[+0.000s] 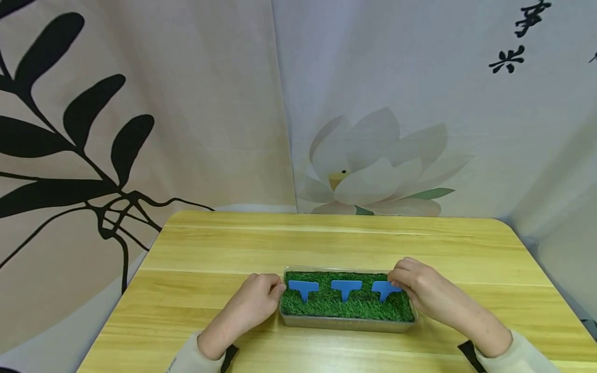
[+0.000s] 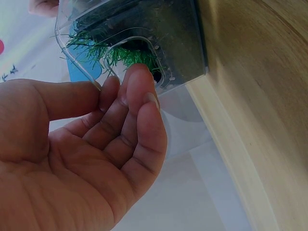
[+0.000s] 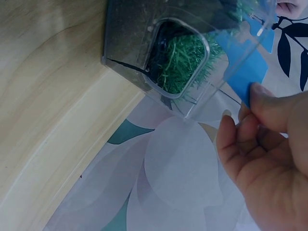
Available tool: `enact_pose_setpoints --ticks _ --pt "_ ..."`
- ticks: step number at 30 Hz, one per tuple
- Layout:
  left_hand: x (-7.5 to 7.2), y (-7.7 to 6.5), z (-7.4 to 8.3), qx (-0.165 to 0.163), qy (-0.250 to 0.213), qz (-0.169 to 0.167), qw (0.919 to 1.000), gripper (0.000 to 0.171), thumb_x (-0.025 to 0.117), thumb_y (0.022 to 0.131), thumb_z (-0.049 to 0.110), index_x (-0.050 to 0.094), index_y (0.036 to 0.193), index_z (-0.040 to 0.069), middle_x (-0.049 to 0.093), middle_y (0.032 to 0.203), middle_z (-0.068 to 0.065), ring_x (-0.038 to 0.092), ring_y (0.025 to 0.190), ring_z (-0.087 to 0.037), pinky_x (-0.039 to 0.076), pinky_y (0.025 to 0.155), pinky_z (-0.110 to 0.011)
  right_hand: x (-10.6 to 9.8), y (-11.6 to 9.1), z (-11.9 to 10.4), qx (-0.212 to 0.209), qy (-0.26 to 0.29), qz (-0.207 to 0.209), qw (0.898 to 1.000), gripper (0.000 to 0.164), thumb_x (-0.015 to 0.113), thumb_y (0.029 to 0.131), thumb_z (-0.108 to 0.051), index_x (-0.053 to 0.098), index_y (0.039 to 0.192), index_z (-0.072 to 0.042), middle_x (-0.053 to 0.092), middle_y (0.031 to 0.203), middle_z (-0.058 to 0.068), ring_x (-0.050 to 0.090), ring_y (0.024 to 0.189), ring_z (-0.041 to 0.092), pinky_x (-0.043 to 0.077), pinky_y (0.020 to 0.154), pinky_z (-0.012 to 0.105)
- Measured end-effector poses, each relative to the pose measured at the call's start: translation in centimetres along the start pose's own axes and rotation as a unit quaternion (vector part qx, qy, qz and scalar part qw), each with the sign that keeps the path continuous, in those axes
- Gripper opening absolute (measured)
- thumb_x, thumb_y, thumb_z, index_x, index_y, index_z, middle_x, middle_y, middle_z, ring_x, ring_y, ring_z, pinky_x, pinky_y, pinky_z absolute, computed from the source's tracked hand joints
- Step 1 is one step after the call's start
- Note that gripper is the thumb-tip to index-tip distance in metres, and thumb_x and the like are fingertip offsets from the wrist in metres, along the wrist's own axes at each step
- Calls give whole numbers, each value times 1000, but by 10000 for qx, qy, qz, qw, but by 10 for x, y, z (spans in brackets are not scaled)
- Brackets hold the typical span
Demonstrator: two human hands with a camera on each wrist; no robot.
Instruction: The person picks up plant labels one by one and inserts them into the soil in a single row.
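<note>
A clear plastic box [image 1: 347, 325] holds green artificial-looking grass [image 1: 356, 311] and stands on the table. Three blue T-shaped plant labels stand in a row in the grass: a left label [image 1: 303, 286], a middle label [image 1: 346, 288] and a right label [image 1: 383, 289]. My right hand [image 1: 422, 285] pinches the outer end of the right label between thumb and fingers; the right wrist view shows this blue label [image 3: 245, 72] close up. At the opposite end, my left hand [image 1: 257, 296] pinches the box's upper rim, near a rounded handle opening [image 2: 161, 72] in the end wall.
The wooden table [image 1: 224, 243] has rounded far corners. Behind it hangs a pale curtain [image 1: 210, 129] printed with dark leaves and a white lotus flower [image 1: 373, 171]. Light sleeves [image 1: 517, 357] cover both forearms, with black straps by the wrists.
</note>
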State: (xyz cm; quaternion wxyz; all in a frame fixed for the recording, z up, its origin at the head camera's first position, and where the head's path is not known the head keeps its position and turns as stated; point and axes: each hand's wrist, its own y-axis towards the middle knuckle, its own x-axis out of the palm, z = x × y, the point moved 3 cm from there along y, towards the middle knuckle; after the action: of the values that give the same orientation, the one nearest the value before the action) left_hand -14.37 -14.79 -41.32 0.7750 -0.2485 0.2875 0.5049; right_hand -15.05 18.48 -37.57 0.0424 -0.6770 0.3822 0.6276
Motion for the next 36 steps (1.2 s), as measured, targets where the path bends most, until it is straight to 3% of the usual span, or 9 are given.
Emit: enact_pose_setpoints --ticks 8,22,36 --pt "0 0 0 -56 -5 -28 10000 33 51 97 14 49 64 14 36 49 5 30 38 -7 32 42 -23 2 -1 -1 -101 -7 13 9999 38 70 65 16 66 87 -14 57 83 -9 54 79 7 46 69 10" --pt "-1 -1 0 -104 -14 3 9999 32 51 97 14 50 65 14 37 49 5 31 39 -7 33 42 -23 -3 -4 1 137 -201 84 9997 32 75 68 7 68 87 -18 58 85 -12 53 80 4 50 68 16" --pt "0 0 -1 -87 -6 16 10000 32 51 97 15 50 65 14 36 49 5 30 38 -7 32 41 -22 -2 -3 -1 337 -64 -74 9994 29 75 71 4 68 88 -18 58 86 -14 53 80 2 51 67 18"
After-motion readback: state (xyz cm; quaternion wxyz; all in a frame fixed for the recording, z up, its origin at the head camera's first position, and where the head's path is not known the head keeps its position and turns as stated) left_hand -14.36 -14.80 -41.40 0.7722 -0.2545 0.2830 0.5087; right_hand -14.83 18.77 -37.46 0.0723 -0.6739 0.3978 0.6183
